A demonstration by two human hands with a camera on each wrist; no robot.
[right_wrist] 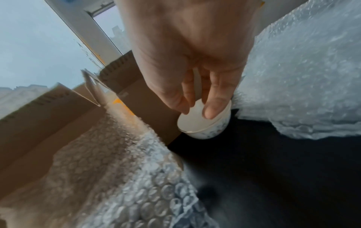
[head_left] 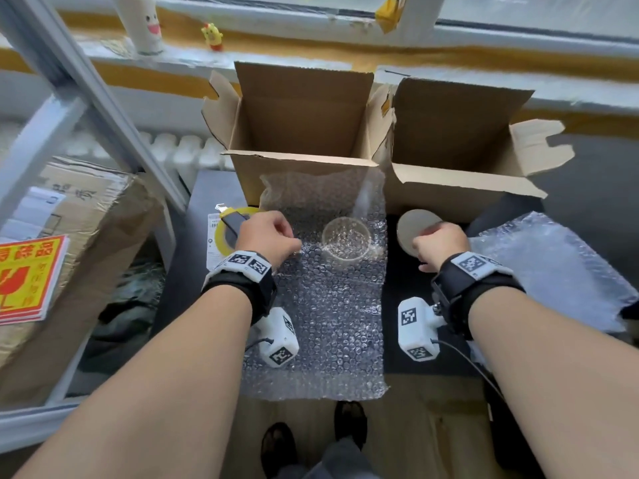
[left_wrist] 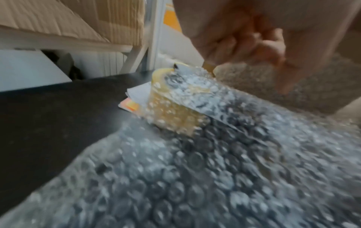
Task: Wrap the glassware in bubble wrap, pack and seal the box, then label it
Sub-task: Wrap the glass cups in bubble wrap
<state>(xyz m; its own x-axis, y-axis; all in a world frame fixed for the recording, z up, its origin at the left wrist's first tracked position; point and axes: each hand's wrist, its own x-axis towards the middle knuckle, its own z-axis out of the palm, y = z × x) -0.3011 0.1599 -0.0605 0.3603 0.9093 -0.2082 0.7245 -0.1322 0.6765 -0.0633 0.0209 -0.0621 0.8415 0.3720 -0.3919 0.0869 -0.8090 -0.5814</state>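
A clear glass bowl (head_left: 346, 242) stands upright on a long sheet of bubble wrap (head_left: 332, 316) spread over the black table. My left hand (head_left: 294, 242) is just left of the bowl, its curled fingers (left_wrist: 259, 46) pinching the sheet's left edge, which rises off the table (left_wrist: 195, 86). To the right, off the sheet, my right hand (head_left: 423, 250) grips a white patterned bowl (head_left: 415, 229) by its rim, thumb and fingers (right_wrist: 213, 108) at the edge (right_wrist: 203, 126). An open cardboard box (head_left: 301, 133) stands behind the sheet.
A second open box (head_left: 460, 150) stands at the back right. A yellow tape roll (head_left: 221, 236) with a knife (head_left: 232, 220) lies left of the sheet. More bubble wrap (head_left: 553, 271) covers the table's right side. Red and yellow stickers (head_left: 31, 271) lie on a carton at left.
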